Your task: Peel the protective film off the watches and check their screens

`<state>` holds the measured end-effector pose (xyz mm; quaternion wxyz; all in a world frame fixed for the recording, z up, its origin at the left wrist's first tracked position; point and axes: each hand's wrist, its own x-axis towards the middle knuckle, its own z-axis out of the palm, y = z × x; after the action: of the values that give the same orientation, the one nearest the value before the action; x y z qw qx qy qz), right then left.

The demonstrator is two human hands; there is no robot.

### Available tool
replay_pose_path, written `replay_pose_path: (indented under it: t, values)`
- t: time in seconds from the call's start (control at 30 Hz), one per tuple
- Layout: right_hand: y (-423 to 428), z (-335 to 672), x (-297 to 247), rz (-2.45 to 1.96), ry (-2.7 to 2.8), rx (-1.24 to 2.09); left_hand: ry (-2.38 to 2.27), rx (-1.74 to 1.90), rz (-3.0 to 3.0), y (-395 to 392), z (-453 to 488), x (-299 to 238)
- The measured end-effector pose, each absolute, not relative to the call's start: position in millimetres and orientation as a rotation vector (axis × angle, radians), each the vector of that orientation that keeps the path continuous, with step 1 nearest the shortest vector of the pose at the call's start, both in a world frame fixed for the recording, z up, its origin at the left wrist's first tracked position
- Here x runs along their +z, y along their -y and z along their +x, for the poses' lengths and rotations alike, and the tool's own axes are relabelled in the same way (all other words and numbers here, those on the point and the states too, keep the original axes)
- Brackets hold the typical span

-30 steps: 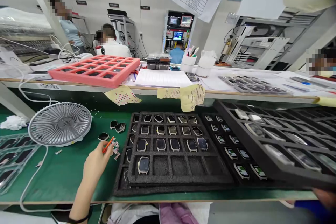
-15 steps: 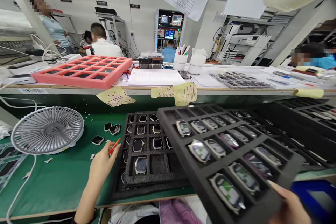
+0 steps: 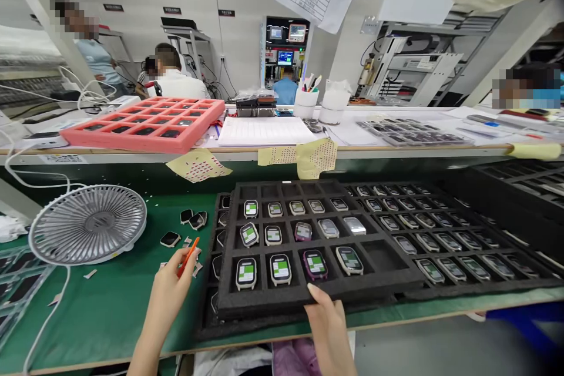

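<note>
My left hand (image 3: 173, 282) is closed around a thin orange stick-like tool (image 3: 188, 257), over the green mat beside the stacked trays. My right hand (image 3: 326, 326) grips the front edge of a black foam tray (image 3: 275, 299), thumb on top, fingers partly hidden. That tray lies over other black foam trays and overlaps the one to the right. Square smartwatches fill several of its pockets, many with green and white on their screens; one has a purple case (image 3: 315, 264). Several loose watches (image 3: 170, 239) lie on the mat beyond my left hand, with small pale scraps nearby.
A grey round fan (image 3: 88, 224) stands at the left with its white cable. To the right lies another watch-filled foam tray (image 3: 409, 247). A pink foam tray (image 3: 187, 136) and papers (image 3: 264, 131) rest on the shelf. Other people sit or stand farther back.
My right hand has brought the black foam tray from a tilted, raised position at the right down and left onto the stacked trays. My left hand keeps the orange tool, shifting slightly.
</note>
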<state>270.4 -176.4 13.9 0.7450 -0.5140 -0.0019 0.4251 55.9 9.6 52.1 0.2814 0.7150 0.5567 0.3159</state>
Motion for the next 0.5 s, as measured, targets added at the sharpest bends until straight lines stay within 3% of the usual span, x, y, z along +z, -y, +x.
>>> replay_pose_path:
  t: [0.3,0.5]
  values:
    - [179,272,29,-1.025,0.021,1.112,-1.19,0.909,1.926,1,88,60]
    - [205,305,42,-1.261,0.453,1.443,-1.078,0.745,2.039,-1,95,54]
